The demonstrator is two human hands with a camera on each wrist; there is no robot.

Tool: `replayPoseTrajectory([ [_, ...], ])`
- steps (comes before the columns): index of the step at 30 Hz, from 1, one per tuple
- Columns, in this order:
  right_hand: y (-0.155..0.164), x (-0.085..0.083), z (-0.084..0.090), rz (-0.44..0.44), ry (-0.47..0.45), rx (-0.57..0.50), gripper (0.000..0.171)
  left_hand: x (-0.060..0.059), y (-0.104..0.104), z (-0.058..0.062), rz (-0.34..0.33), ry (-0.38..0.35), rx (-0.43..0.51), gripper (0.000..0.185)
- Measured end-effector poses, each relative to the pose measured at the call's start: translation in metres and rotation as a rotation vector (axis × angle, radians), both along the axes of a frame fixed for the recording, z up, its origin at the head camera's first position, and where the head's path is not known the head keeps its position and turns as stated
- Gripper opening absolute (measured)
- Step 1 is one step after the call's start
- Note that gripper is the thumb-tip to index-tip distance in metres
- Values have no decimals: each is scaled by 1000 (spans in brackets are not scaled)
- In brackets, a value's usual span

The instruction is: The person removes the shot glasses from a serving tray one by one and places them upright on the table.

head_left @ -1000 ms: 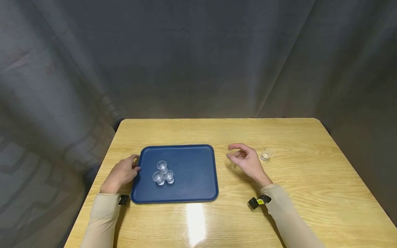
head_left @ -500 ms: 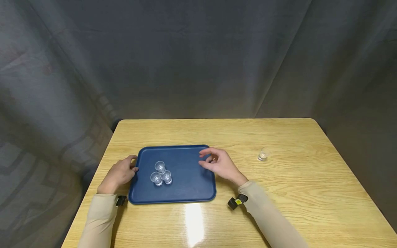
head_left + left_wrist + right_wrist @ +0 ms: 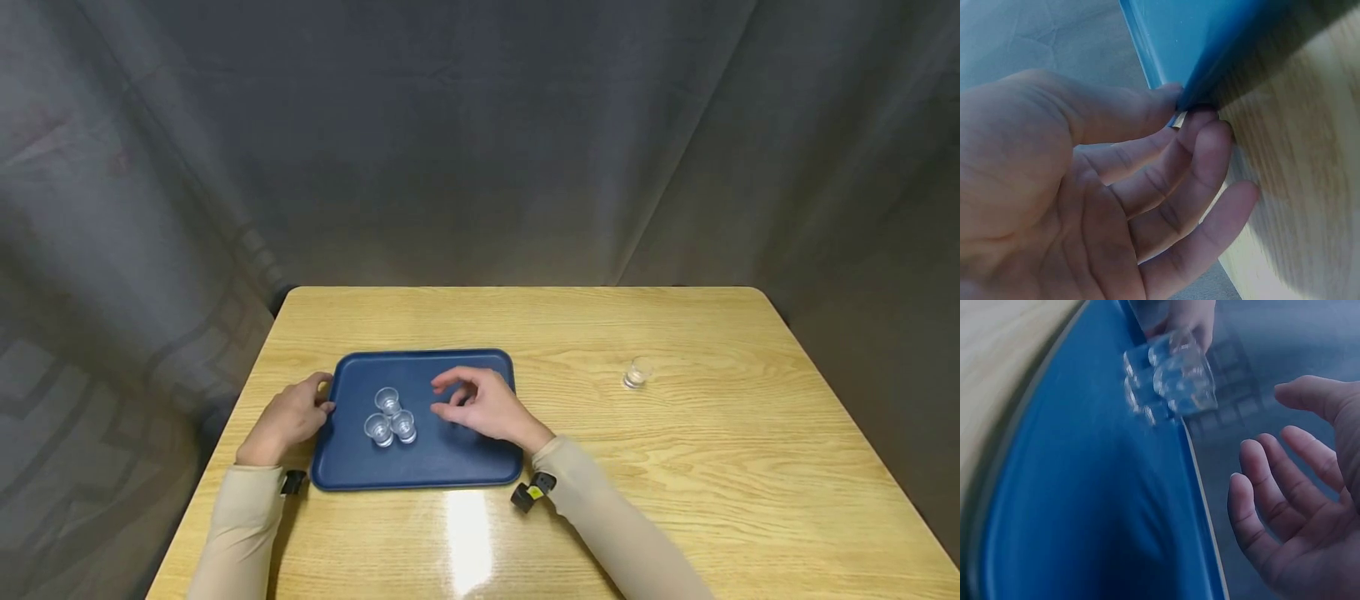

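Note:
Three small clear shot glasses [image 3: 387,419] stand bunched together on the left half of a blue tray [image 3: 450,475]. My left hand [image 3: 290,417] is at the tray's left edge. The left wrist view shows its thumb [image 3: 1141,112] on the rim and fingertips curled beneath, pinching it. Over the tray's right half hovers my right hand [image 3: 486,404], to the right of the glasses. Its thumb and fingers are parted, with nothing between them, as the right wrist view also shows.
Another clear shot glass [image 3: 636,373] stands on the wooden table [image 3: 712,467], right of the tray. A dark grey curtain [image 3: 480,150] hangs behind the table and at both sides.
My right hand has moved left, from the table beside the lone glass to above the tray. My left hand stays at the tray's edge, and the glasses stay put.

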State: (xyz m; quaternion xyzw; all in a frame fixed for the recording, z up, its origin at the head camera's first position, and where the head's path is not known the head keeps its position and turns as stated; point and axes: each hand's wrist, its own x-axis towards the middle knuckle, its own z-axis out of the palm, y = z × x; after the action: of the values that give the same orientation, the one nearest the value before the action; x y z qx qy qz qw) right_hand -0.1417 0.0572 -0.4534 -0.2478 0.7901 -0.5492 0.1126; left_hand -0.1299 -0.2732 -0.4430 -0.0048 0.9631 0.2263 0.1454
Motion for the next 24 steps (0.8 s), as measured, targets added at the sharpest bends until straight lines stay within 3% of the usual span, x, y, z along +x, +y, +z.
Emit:
replayPoseTrajectory([
  [8, -27, 3, 0, 52, -44, 8, 40, 1, -1, -1, -1, 5, 3, 50],
  [17, -44, 9, -3, 95, -28, 56, 37, 1, -2, -2, -2, 11, 0, 51],
  [24, -47, 13, -9, 69, -29, 71, 40, 0, 0, 0, -9, 14, -9, 51],
])
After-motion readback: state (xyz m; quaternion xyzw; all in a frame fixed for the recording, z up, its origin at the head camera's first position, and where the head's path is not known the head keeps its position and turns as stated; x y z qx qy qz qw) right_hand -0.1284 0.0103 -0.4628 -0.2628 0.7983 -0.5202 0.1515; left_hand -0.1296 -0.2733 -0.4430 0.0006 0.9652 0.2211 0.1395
